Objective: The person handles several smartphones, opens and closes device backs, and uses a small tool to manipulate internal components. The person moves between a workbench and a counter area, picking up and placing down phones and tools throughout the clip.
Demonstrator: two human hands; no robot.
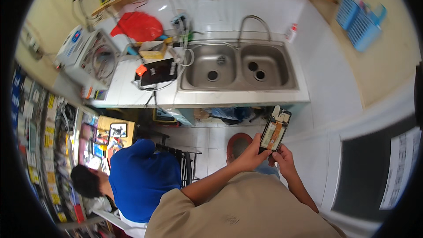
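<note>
In front of my body, low over the tiled floor, is an opened smartphone [274,133] with its back off. Its inner parts face up: a dark frame, pale parts at the top end and an orange-brown strip along the middle. My left hand [252,153] is closed round its lower left edge. At the lower right corner my right hand [284,158] touches the phone with bent fingers. The undersides of the fingers are hidden.
A steel double sink [238,68] is set in a white counter ahead. A black tablet [159,71], cables and a red plastic bag [139,26] lie on its left. To my left a person in a blue shirt [141,180] sits at a cluttered workbench [116,125].
</note>
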